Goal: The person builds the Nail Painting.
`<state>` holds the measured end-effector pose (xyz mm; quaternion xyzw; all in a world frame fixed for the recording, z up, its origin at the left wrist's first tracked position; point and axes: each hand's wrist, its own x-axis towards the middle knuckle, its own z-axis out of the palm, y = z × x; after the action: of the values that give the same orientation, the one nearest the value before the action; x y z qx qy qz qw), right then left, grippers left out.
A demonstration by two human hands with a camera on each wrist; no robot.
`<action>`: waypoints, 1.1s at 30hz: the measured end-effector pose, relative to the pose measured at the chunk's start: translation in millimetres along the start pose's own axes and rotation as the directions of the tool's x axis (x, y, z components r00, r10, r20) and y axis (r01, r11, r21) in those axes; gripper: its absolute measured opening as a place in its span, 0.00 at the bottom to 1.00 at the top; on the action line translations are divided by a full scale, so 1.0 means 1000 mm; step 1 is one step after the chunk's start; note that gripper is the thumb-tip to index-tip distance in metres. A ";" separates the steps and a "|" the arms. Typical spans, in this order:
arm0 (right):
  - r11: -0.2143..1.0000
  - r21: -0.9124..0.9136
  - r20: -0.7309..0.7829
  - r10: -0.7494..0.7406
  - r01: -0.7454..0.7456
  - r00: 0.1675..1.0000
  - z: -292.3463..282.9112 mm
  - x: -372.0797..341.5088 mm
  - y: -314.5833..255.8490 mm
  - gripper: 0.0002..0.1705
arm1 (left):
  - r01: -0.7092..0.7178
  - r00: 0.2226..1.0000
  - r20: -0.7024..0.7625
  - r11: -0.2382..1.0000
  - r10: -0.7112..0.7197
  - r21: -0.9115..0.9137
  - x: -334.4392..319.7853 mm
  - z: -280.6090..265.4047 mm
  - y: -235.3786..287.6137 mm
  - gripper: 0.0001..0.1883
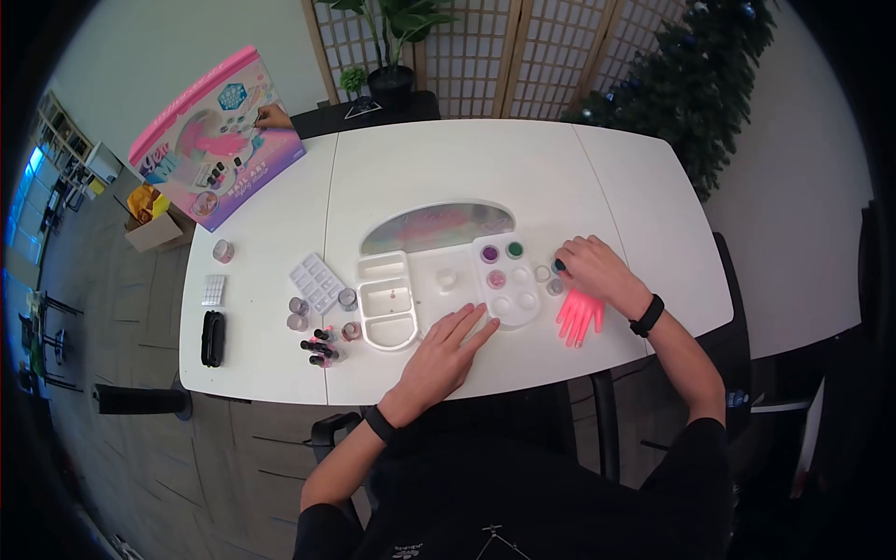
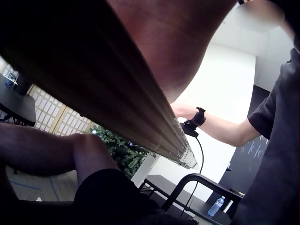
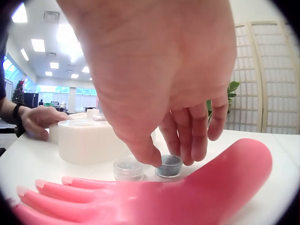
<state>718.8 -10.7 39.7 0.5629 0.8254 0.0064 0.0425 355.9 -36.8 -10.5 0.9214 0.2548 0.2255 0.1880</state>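
In the head view my right hand [image 1: 593, 271] reaches over a pink plastic model hand [image 1: 581, 317]. Its thumb and fingertips pinch a small round pot of dark grey-blue material [image 3: 168, 165], seen low at the tabletop in the right wrist view. Just beside that stands a clear pot with pale glitter [image 3: 128, 168]. My left hand [image 1: 442, 355] lies with straight fingers, its fingertips at the near edge of a white palette [image 1: 511, 315]. The palette bears a purple pot [image 1: 490, 254], a green pot [image 1: 514, 250] and a pink pot [image 1: 497, 279].
Left of the palette sit a white compartment tray [image 1: 388, 303], a clear gridded case [image 1: 317, 283] and several nail polish bottles [image 1: 320, 347]. Behind is a curved panel [image 1: 439, 227]. A nail art box [image 1: 219, 140] stands far left, above a black case [image 1: 213, 339].
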 end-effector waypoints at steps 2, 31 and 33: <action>1.000 0.012 -0.025 0.009 -0.008 1.000 -0.002 0.002 -0.001 0.12 | -0.003 1.000 0.000 1.000 0.003 -0.009 0.001 0.000 -0.001 0.38; 0.991 0.110 -0.004 0.074 -0.073 0.997 -0.027 -0.008 -0.029 0.17 | -0.004 1.000 0.015 1.000 0.004 -0.006 0.001 -0.002 0.000 0.40; 0.997 0.067 0.005 0.042 -0.042 0.999 -0.007 -0.018 -0.031 0.17 | -0.008 1.000 0.018 1.000 0.008 0.004 0.001 -0.001 -0.001 0.40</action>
<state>696.0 -38.3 46.0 0.5814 0.8129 -0.0215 0.0250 355.9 -35.3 -9.9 0.9248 0.2499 0.2173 0.1873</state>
